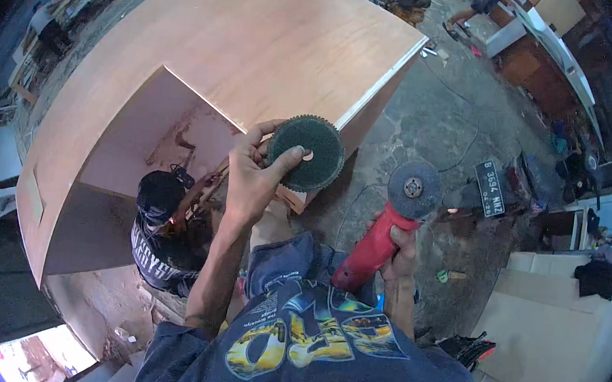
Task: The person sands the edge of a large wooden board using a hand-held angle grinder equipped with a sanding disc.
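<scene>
My left hand point(250, 178) is raised in front of me, gripping a dark green abrasive disc point(321, 164) with a toothed rim. Its thumb presses on the disc's face beside the small centre hole, and the fingers go behind it. To the right, my right hand point(402, 255) is wrapped round the body of a red angle grinder point(370, 251). A grey round disc point(412, 187) is fitted on the grinder's head and faces up. The two discs are apart. Just beyond the green disc is the corner of a large plywood cabinet point(269, 45).
A person in a black cap point(159, 202) crouches at left by the cabinet's open recess. A cable point(466, 156) runs over the concrete floor point(427, 107). At right are a vehicle plate point(490, 189), a green-headed tool point(450, 276) and pale boards point(537, 335). Another person point(478, 8) is far off.
</scene>
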Demonstrator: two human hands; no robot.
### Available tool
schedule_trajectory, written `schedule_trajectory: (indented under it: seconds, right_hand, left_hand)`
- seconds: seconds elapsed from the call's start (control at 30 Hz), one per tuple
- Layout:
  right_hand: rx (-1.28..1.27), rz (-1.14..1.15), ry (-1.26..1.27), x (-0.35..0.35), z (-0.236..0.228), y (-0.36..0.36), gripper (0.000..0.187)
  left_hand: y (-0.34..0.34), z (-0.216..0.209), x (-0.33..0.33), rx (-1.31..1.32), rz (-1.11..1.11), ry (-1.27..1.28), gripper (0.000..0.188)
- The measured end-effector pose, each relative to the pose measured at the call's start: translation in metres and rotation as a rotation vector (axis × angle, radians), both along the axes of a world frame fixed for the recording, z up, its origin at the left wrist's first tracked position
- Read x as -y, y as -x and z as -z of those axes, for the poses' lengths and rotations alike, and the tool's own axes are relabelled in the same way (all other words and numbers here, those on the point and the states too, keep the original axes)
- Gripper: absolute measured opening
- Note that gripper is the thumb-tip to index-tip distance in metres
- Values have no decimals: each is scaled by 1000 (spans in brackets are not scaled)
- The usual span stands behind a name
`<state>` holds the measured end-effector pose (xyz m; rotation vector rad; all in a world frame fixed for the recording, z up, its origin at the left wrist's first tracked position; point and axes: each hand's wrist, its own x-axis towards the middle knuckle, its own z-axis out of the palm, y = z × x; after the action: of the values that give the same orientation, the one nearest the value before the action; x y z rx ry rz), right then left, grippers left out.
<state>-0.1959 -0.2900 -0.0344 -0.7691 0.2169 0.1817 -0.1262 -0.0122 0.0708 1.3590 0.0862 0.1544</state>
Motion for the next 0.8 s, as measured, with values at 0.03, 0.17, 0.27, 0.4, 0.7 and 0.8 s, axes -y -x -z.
schedule_trajectory:
  seconds: [0.03,0.17,0.27,0.4,0.7,0.8]
  right_hand:
    - [-28,-3,-4,-1,-3,1,60]
    - [24,31,-1,-2,8,-2,60]
    - [-18,46,54,-4,3,-4,59]
    - [29,-1,30,-1,5,-10,58]
    - [-99,52,41,-10,13,-18,58]
    - [-128,33,22,-12,8,-23,58]
  left_hand:
    - [-1,3,0,-1,-8,-7,39]
    - [-13,25,-14,-31,11,-187,22]
    - [-44,62,-26,421,65,-491,21]
    - [-69,81,-36,314,207,-533,26]
    - [-87,99,-64,220,158,-659,60]
    - [-85,97,-63,24,155,-459,57]
